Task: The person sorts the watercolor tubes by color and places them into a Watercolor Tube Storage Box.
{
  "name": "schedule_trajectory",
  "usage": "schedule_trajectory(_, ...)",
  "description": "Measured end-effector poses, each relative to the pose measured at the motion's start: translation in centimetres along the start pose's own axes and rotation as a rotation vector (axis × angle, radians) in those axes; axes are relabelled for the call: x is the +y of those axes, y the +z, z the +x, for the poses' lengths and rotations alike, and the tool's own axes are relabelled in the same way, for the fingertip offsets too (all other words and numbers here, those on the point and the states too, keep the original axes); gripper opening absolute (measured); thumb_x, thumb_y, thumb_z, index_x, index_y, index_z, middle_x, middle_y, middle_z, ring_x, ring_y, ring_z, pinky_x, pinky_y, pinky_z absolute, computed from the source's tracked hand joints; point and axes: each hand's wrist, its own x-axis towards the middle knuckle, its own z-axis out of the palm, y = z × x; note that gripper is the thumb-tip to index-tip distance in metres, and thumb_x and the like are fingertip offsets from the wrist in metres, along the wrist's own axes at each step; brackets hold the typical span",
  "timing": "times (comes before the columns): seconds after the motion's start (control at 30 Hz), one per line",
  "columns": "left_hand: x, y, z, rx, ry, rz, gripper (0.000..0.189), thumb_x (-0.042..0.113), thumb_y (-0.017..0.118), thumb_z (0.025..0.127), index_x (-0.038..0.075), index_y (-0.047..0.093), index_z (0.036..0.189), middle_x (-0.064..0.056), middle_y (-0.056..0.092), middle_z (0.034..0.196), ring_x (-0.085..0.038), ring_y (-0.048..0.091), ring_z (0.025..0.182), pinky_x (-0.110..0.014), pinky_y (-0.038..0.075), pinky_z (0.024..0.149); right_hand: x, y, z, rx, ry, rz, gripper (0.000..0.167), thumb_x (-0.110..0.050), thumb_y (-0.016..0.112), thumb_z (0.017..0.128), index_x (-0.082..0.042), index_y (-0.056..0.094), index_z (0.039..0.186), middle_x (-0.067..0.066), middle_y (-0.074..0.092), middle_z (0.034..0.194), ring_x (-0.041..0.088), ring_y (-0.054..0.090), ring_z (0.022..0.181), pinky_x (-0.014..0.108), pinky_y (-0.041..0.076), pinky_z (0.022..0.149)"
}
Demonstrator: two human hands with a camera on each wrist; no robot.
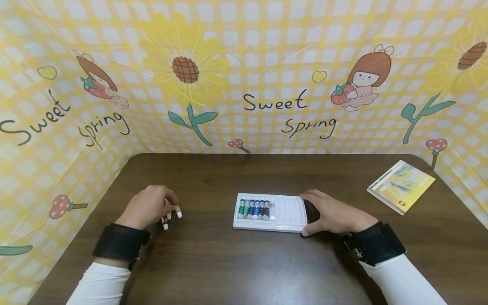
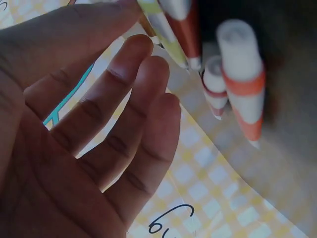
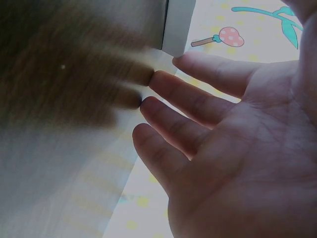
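Note:
A white plastic paint tray (image 1: 291, 212) lies on the table with several blue, green and white paint tubes (image 1: 256, 209) lined up in its left half. My right hand (image 1: 331, 212) holds its right end, thumb at the near corner and index finger at the far one. In the right wrist view the other fingers (image 3: 173, 124) rest near the tabletop. To the left, my left hand (image 1: 148, 207) pinches a yellow-banded paint tube (image 2: 163, 34) between thumb and fingertips, partly out of view. Beside it lie an orange-banded tube (image 2: 245, 94) and brownish-red ones (image 2: 185, 29).
A yellow illustrated box or booklet (image 1: 402, 186) lies at the table's far right. Around the dark wooden table (image 1: 206, 262) hangs a yellow checked cloth (image 1: 263, 51) with flowers and lettering.

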Motion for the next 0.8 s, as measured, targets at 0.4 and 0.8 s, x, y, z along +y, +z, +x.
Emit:
schedule_trajectory(0.4,1.4,0.9,0.6,0.097,0.17,0.042,0.007,0.016,0.085,0.087,0.017,0.079,0.084,0.001,0.075,0.088,-0.021,0.07,0.084,-0.042,0.058,0.074,-0.1,-0.1,0.0,-0.005,0.005,0.005,0.101,-0.047,0.089,0.082,-0.001,0.041,0.158,0.025,0.038,0.163,0.042,0.045,0.144,0.063,0.04,0.117)
schedule_trajectory(0.8,2.7,1.8,1.3,0.024,0.241,-0.039,0.006,0.007,0.082,0.089,0.012,0.079,0.089,0.005,0.073,0.083,-0.006,0.064,0.075,-0.029,0.052,0.069,0.1,0.0,0.1,0.002,-0.003,0.007,0.101,-0.046,0.09,0.081,0.0,0.042,0.157,0.025,0.039,0.162,0.042,0.046,0.144,0.063,0.04,0.117)
